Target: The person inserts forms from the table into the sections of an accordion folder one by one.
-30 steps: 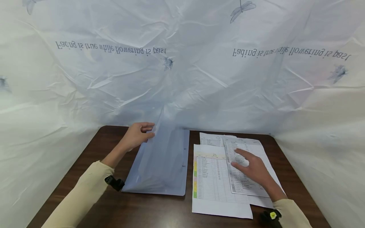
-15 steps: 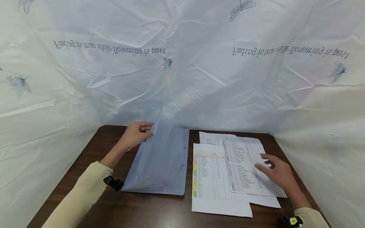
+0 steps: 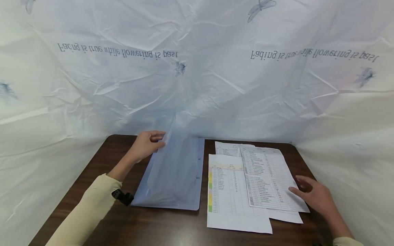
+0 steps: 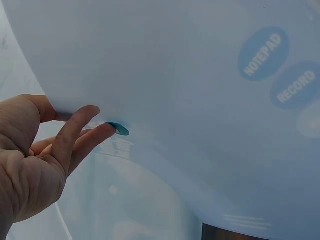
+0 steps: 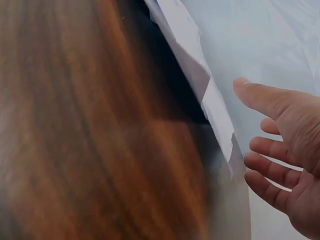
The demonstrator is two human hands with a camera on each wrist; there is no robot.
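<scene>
A translucent blue plastic folder [image 3: 184, 177] lies on the left half of the table with its cover raised. My left hand [image 3: 147, 146] pinches the cover's left edge. In the left wrist view the folder [image 4: 165, 75] shows blue ovals lettered "NOTEPAD" and "RECORD", and my left hand [image 4: 50, 145] is at its edge beside a small teal tab [image 4: 120, 129]. Beyond the right edge of the printed sheets [image 3: 271, 177], my right hand [image 3: 318, 196] hovers with loosely bent fingers and nothing in them. The right wrist view has this hand [image 5: 290, 145] apart from the paper edge [image 5: 190, 70].
Several printed sheets overlap right of the folder; one [image 3: 229, 191] has coloured cells down its left side. Dark wooden table [image 3: 172, 229] shows in front of folder and papers. White printed sheeting [image 3: 215, 85] hangs close behind and on both sides.
My right hand has moved right and nearer, from above the printed sheets to past their right edge. My left hand has stayed at the folder's cover.
</scene>
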